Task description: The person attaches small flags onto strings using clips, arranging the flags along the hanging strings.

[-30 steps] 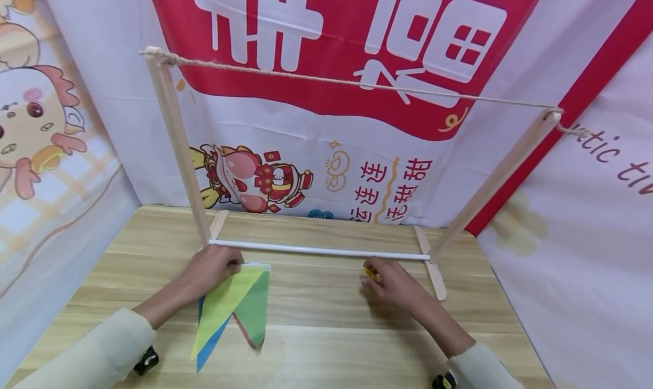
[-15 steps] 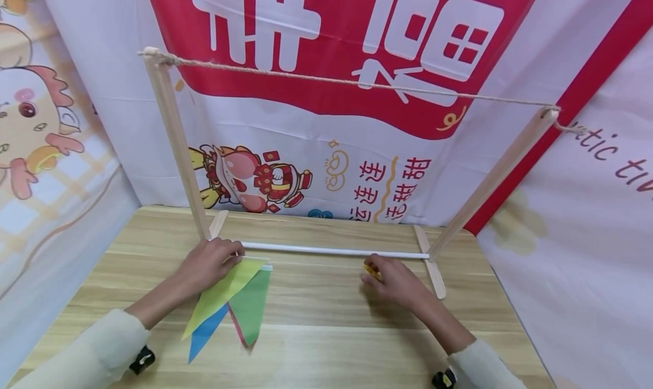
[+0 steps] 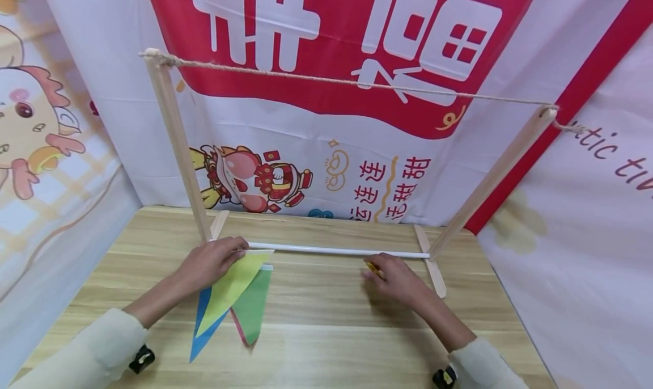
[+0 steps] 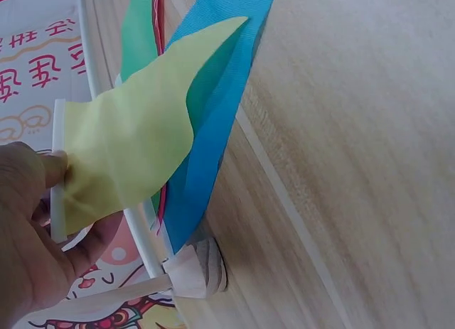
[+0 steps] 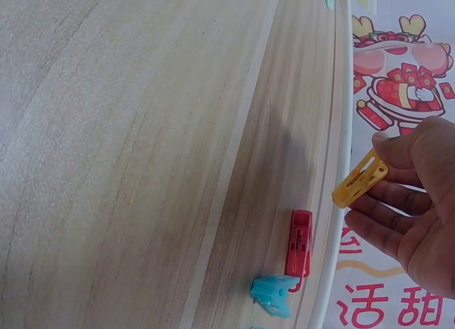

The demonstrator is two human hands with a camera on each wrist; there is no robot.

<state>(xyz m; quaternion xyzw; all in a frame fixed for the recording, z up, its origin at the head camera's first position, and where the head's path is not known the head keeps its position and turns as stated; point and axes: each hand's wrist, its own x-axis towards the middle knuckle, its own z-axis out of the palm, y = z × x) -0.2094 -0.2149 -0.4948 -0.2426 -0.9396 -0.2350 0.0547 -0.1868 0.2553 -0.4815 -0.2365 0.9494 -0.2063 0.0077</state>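
Note:
My left hand (image 3: 211,264) pinches a yellow pennant flag (image 3: 237,281) by its white top strip, near the foot of the left post. In the left wrist view this flag (image 4: 128,144) is lifted, its tip curling over a blue flag (image 4: 192,208). Below it lie the blue flag and a green flag (image 3: 252,309) with a red edge showing beneath. Toward the right side, my right hand (image 3: 400,278) holds a yellow clothespin (image 5: 361,178) between thumb and fingers. The right wrist view also has a red clothespin (image 5: 299,244) and a teal clothespin (image 5: 274,295) on the table.
A twine line (image 3: 306,78) stretches between the tops of a left wooden post (image 3: 176,151) and a right wooden post (image 3: 490,185). A white rod (image 3: 331,250) joins their bases. The wooden table (image 3: 326,343) meets a printed cloth backdrop (image 3: 285,117) behind.
My left hand has moved slightly right and away from me, raising the yellow flag off the others so more blue shows. My right hand stays nearly in place with the yellow clothespin, which has tilted slightly.

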